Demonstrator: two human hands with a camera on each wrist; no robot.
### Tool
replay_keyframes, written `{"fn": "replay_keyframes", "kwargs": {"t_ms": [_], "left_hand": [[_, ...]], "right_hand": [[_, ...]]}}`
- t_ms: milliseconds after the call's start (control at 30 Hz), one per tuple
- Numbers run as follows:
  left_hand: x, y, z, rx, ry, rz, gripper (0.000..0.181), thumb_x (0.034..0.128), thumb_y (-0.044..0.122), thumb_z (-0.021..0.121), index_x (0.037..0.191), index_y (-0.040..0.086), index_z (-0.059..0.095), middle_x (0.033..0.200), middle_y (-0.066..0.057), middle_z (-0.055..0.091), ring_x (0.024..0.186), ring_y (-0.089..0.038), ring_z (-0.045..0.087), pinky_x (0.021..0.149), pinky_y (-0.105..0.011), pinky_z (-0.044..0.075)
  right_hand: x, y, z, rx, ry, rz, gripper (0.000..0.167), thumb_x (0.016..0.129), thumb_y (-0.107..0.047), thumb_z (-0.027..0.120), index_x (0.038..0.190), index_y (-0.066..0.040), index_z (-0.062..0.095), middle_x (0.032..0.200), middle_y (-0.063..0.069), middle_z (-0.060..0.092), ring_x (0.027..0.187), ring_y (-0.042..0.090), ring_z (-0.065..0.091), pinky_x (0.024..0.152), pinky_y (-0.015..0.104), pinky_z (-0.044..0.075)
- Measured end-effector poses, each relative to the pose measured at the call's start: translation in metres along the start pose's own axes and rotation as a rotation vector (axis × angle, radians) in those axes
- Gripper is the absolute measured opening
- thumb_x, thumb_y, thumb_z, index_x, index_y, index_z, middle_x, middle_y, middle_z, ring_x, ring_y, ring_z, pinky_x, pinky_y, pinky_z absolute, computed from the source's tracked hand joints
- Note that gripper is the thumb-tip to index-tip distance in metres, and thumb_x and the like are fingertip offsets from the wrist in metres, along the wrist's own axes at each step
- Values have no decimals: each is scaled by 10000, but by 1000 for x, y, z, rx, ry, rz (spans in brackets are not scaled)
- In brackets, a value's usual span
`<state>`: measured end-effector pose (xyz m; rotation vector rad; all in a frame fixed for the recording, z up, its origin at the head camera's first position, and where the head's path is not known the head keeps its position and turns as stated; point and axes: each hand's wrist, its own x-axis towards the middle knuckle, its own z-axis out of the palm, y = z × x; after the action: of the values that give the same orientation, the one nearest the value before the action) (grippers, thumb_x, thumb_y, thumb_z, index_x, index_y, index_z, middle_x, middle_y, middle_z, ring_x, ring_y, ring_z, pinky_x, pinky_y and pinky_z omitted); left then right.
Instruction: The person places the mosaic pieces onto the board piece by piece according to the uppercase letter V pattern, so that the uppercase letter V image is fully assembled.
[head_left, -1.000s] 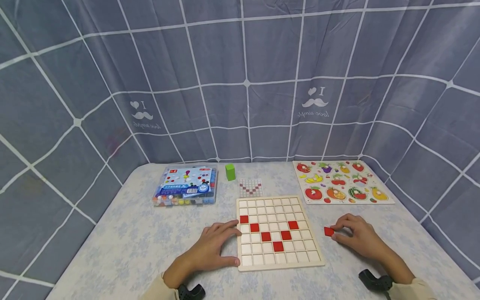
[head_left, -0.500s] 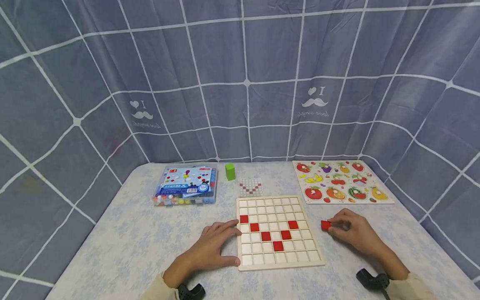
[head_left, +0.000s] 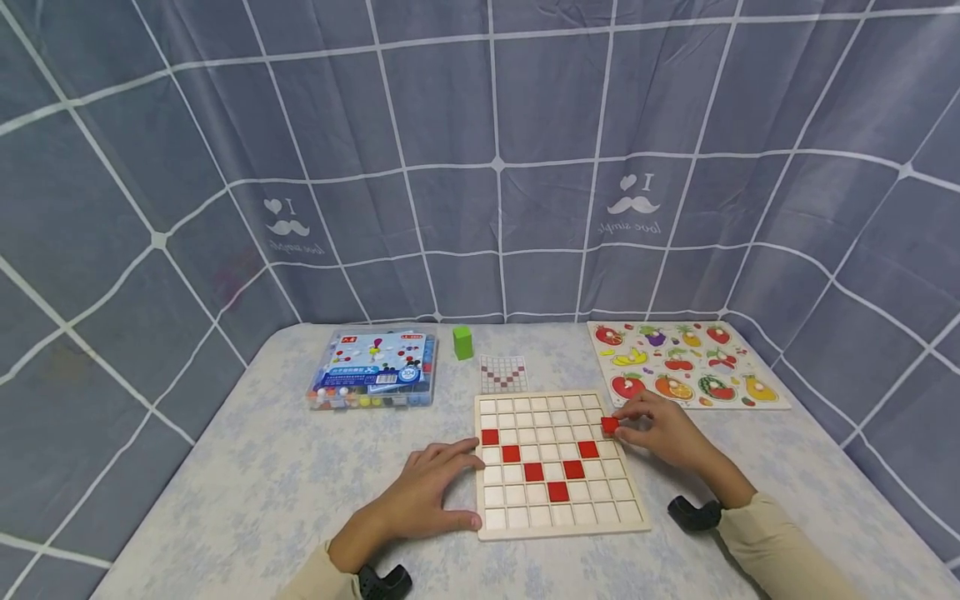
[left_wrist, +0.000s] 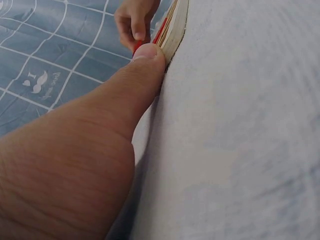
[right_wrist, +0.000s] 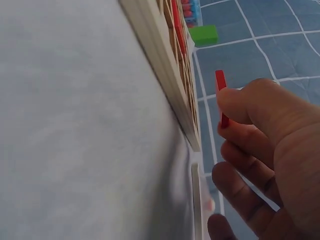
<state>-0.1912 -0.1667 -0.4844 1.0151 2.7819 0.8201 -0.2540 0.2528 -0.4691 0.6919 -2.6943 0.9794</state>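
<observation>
A wooden grid board with pale square cells lies on the table, and several red square tiles in it form a V shape. Along its left edge rests my left hand, fingers relaxed and thumb touching the frame; the left wrist view shows the thumb against the board's side. Between thumb and fingertips my right hand pinches a loose red tile over the board's right edge. In the right wrist view that thin red tile is held on edge, apart from the board.
Behind the board lies a small pattern card with a printed red V. A green block stands beside it. At the back left is a clear plastic case of colourful pieces; at the back right, a fruit puzzle board.
My right hand has carried the red tile leftward and away from me, from the table at the right to the board's right edge. The left hand stays in place.
</observation>
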Motion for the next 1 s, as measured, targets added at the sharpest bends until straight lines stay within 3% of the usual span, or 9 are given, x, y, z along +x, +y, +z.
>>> {"fn": "replay_keyframes", "kwargs": {"t_ms": [267,600,1000], "left_hand": [[0,0,0,6,-2,-1,654,847,676,686,1362,295,552,1612,9,338,1350,-222,380,995,-565,297],[0,0,-1,11,-2,4,651,851,676,683,1364,297,551,1609,-6,347,1338,-220,388,983,-572,300],[1,-1,1,16,5,4,655,846,685,680,1362,304,550,1610,13,342,1333,-214,390,981,-562,304]], "right_hand": [[11,7,8,71,-43,-35,163,837,-91,839,991,-91,787,986,-48,639,826,118,519,706,285,442],[8,9,13,87,-60,-65,151,863,-107,819,1010,-92,792,984,-62,656,887,131,575,752,299,454],[7,3,12,85,-91,-23,159,852,-117,826,1003,-94,782,998,-49,663,927,164,584,805,331,462]]}}
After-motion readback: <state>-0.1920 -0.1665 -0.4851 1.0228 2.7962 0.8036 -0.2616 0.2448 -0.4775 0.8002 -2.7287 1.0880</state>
